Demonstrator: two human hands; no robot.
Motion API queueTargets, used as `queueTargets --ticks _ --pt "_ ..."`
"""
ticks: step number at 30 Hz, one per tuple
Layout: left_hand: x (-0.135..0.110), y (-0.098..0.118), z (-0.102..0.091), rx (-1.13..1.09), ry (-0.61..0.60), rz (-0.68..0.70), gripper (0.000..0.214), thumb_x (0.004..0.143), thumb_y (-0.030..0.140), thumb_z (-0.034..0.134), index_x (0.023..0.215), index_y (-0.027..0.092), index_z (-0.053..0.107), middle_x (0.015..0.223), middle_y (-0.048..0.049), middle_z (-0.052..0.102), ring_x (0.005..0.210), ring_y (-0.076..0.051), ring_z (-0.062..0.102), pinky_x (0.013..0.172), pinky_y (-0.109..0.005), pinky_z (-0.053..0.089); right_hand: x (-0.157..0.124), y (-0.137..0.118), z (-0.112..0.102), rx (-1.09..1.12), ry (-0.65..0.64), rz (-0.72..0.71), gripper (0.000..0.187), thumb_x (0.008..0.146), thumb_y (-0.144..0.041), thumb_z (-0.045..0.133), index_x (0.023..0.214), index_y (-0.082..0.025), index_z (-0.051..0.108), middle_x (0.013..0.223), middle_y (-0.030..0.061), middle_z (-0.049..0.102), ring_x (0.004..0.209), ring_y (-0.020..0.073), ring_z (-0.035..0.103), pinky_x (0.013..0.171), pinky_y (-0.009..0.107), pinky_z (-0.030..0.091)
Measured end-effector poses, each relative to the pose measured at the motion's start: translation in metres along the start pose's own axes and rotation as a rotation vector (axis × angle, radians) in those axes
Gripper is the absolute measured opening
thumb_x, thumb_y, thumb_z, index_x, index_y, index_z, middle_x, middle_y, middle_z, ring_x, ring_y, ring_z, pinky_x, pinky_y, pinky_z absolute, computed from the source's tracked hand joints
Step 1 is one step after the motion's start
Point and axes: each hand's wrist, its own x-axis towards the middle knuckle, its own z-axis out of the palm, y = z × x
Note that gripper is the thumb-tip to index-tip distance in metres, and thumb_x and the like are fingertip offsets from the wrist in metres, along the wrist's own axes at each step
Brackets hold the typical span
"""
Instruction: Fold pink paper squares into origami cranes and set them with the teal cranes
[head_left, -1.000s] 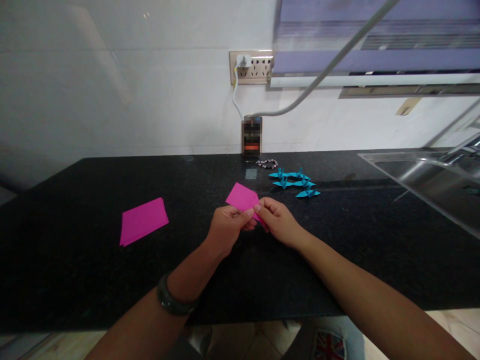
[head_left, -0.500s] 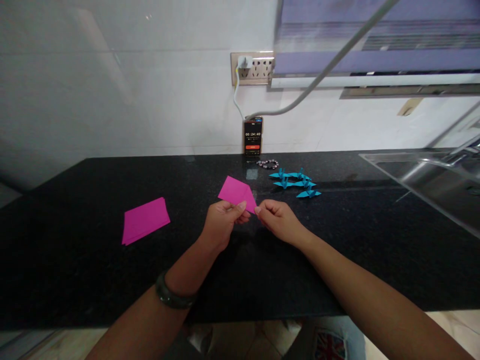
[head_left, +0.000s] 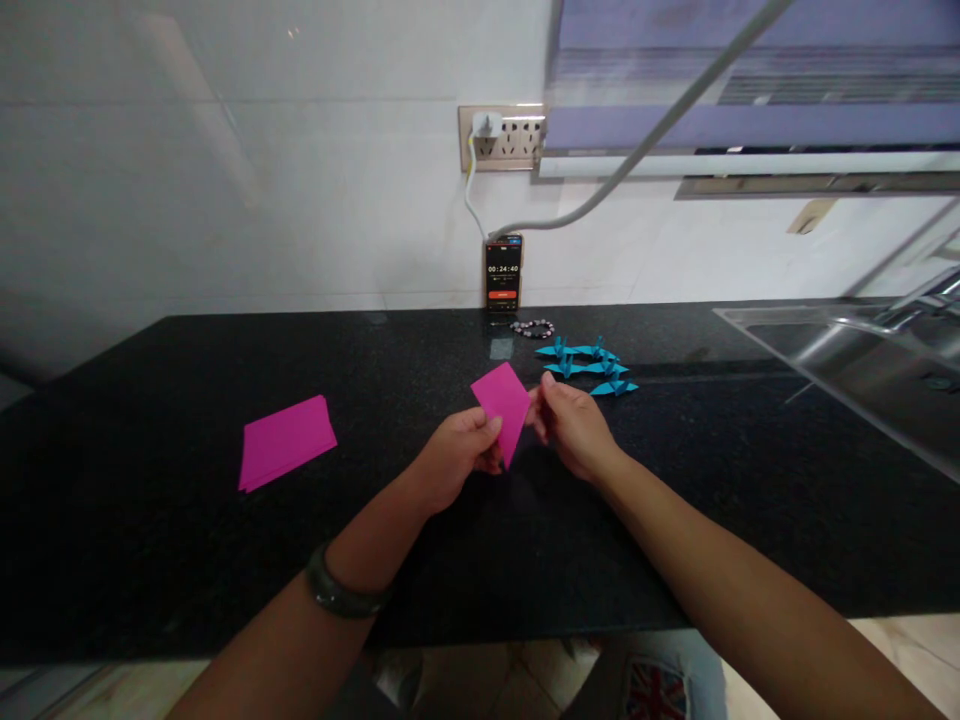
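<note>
A folded piece of pink origami paper [head_left: 507, 402], now kite-shaped with its narrow point downward, is pinched between the thumb and fingers of my left hand [head_left: 463, 452]. To its right, my right hand [head_left: 576, 428] has its thumb raised apart from the fingers. Those fingertips reach the paper's right corner and are partly hidden, and no grip on it shows. Over on the left lies a stack of pink paper sheets [head_left: 288, 442]. Several blue paper cranes [head_left: 613, 387] sit just beyond my right hand.
The black countertop [head_left: 405, 360] carries everything. A phone [head_left: 503, 275] showing a timer leans against the wall, with a cable [head_left: 630, 165] running near it. Before it lies a beaded bracelet [head_left: 532, 329]. A metal sink [head_left: 840, 345] is set in at the right.
The pink paper has turned in my left hand, so its narrow point now faces down. My right hand has let go of that point and risen to the paper's right corner.
</note>
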Motion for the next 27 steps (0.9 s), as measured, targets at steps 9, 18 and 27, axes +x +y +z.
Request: queueTargets --ticks 9,18,27 --pt "-0.008 0.005 0.004 -0.33 -0.341 -0.185 0.019 0.076 0.032 0.05 0.067 0.016 0.045 0.059 0.0002 0.044 0.055 -0.013 0.05 0.054 -0.029 0.047 -0.013 -0.005 0.003 0.317 -0.486 0.18 0.04 0.065 -0.03 0.067 0.099 -0.019 0.05 0.084 0.0026 0.061 0.063 0.0113 0.059 0.06 0.026 0.048" --pt "-0.01 0.005 0.004 -0.322 -0.425 -0.281 0.022 0.076 0.035 0.046 0.064 0.017 0.044 0.055 0.0 0.044 0.054 -0.014 0.052 0.05 -0.029 0.047 -0.012 -0.012 0.004 0.363 -0.306 0.11 0.052 0.056 -0.022 0.072 0.104 -0.023 0.052 0.071 -0.0042 0.059 0.066 0.0096 0.056 0.068 0.025 0.045" --pt "0.003 0.005 -0.003 -0.111 0.141 0.062 0.029 0.073 0.038 0.055 0.088 0.014 0.061 0.078 -0.0047 0.061 0.067 -0.012 0.057 0.064 -0.026 0.047 -0.001 0.001 0.004 0.243 -0.029 0.137 0.032 0.053 -0.023 0.074 0.076 -0.016 0.053 0.068 -0.0024 0.06 0.055 0.0079 0.055 0.055 0.022 0.045"
